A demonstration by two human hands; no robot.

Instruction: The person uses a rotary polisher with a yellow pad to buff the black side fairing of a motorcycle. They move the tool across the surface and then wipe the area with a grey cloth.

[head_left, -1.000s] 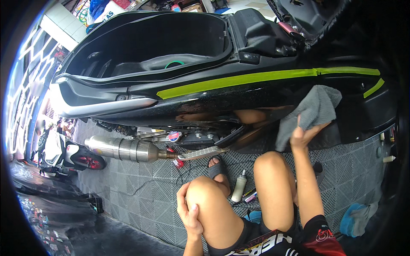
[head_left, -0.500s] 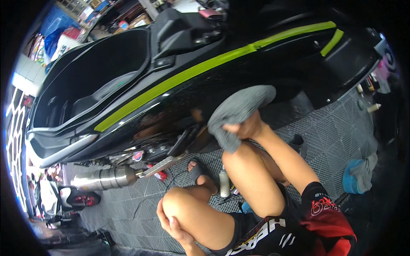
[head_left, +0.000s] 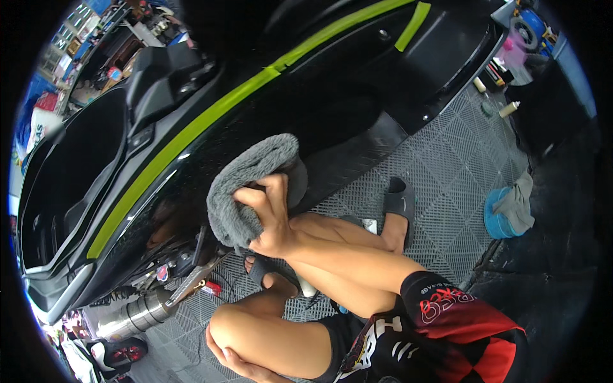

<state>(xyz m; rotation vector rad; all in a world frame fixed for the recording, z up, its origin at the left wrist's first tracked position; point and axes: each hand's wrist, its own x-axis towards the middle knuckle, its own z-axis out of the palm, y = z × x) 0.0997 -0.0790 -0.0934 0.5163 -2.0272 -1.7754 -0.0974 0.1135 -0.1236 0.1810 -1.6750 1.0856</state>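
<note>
My right hand (head_left: 271, 214) grips a thick grey microfiber towel (head_left: 246, 172), bunched and folded over the fingers. The towel is in front of the glossy black side panel (head_left: 332, 112) of a scooter; whether it touches the panel I cannot tell. Along the panel's upper edge runs a long strip of lime-green tape (head_left: 191, 137), and a shorter piece of tape (head_left: 413, 27) lies farther right. My left hand (head_left: 239, 365) rests on my bent left leg, just below the knee, empty, its fingers laid along the skin and partly hidden.
A silver exhaust (head_left: 137, 314) juts out low on the left. The open seat compartment (head_left: 70, 172) shows at far left. On the grey grid floor (head_left: 447, 159) stand a blue bucket (head_left: 501, 220) with a grey cloth over its rim and a pale bottle (head_left: 509, 110). Another motorcycle's wheel (head_left: 124, 356) is lower left.
My view has turned to the right, so the scooter sits farther left. The towel, blurred earlier, is now sharp and broader in my right hand. My left hand stays on my leg.
</note>
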